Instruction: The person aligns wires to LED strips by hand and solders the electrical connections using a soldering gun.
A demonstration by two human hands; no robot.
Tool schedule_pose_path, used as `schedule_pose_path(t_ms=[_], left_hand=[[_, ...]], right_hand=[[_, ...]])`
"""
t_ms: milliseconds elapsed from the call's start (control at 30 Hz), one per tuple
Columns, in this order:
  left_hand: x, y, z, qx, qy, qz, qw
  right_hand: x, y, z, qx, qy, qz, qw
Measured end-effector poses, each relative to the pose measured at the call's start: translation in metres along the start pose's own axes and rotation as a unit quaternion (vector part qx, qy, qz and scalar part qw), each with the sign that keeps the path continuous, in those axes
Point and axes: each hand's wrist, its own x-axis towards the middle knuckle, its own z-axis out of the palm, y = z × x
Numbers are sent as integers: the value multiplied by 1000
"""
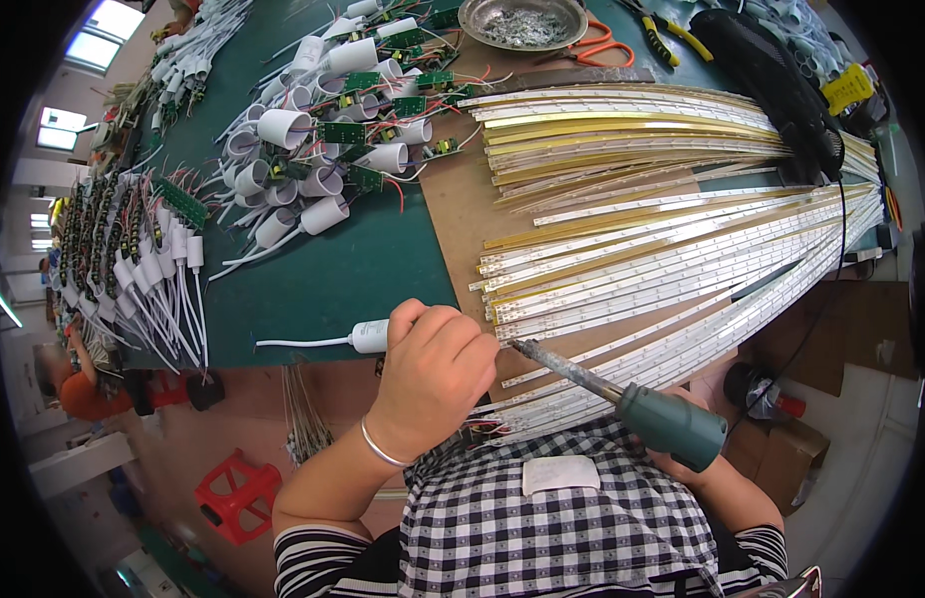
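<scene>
My left hand (438, 369) is closed, fingers curled, at the ends of the lower LED strips (622, 271). A white plastic end cap (370, 337) with a white cable sticks out from under that hand toward the left; its inner end is hidden by my fingers. In my right hand (672, 448), mostly hidden behind the handle, is a soldering iron (672, 424) with a green handle. Its grey shaft points left, and the tip is close by my left fingertips at a strip's end. Whatever lies between those fingertips cannot be made out.
White caps with green circuit boards (323, 149) are heaped at the far left of the green table (373, 274). Beyond the strips are a metal bowl (522, 22), orange-handled scissors (597, 45) and pliers (662, 45). A red stool (238, 496) stands on the floor.
</scene>
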Motion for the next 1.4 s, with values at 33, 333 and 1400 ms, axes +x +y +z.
schedule_pose_path(t_ms=[33,333,1400], left_hand=[[0,0,0,2,-1,-1,1000],[2,0,-3,3,-12,8,1000],[4,3,-5,42,-25,7,999]], right_hand=[[1,3,0,-6,-4,-28,1000],[-12,8,8,108,27,70,991],[-30,18,4,260,120,124,950]])
